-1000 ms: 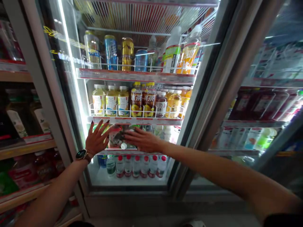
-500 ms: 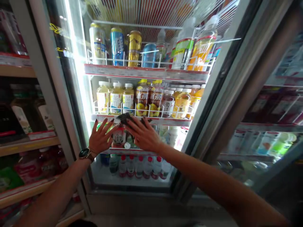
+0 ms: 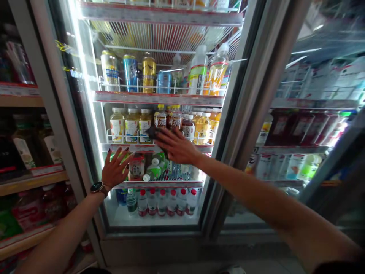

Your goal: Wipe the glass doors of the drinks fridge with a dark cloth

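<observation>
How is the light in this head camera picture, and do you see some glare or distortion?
In the head view, the light strip on the glass door's left edge glares white, the wooden shelves beside it fall dark, the wide lens bends the door frame, and the right door's glass shows hazy reflections.

We log beverage cans in a wire rack on the upper shelf; tea btls on the shelf below; red-capped water btls on the bottom deck. At L: wooden shelving w/ btld drinks. At R: adjacent cooler shelves, stocked w/ btls.
</observation>
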The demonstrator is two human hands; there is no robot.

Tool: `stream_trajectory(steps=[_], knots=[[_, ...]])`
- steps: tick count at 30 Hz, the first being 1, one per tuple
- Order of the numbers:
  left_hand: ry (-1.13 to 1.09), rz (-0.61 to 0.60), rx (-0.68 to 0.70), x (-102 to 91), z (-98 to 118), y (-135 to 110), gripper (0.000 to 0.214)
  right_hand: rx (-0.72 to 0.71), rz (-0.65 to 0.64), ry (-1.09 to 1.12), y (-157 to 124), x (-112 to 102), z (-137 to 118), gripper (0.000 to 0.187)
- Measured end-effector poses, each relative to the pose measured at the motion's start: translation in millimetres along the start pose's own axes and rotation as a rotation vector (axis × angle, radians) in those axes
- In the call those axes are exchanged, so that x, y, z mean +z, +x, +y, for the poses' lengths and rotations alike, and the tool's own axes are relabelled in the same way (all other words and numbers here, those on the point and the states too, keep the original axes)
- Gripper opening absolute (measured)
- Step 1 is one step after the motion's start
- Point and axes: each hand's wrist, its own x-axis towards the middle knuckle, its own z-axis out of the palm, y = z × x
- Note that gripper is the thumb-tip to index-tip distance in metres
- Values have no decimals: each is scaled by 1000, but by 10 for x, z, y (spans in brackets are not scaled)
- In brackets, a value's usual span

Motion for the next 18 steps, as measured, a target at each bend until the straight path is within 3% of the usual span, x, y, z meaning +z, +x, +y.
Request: stream_trajectory(steps=[3, 6, 8, 11, 18], knots=[[0, 9, -2, 14, -2, -8, 74, 262, 145, -23, -14, -297, 601, 78], [-20, 8, -12, 31, -5, -16, 77, 431, 268, -35, -117, -361, 774, 77], [-43, 11, -20, 33, -4, -17, 79, 476, 300, -32, -203, -278, 615, 77], [-46, 2, -29, 30, -4, -20, 80, 438, 235, -6, -344, -50, 128, 82], [15, 9, 1, 33, -31, -20, 79, 79, -7, 108, -792, 551, -976, 77]])
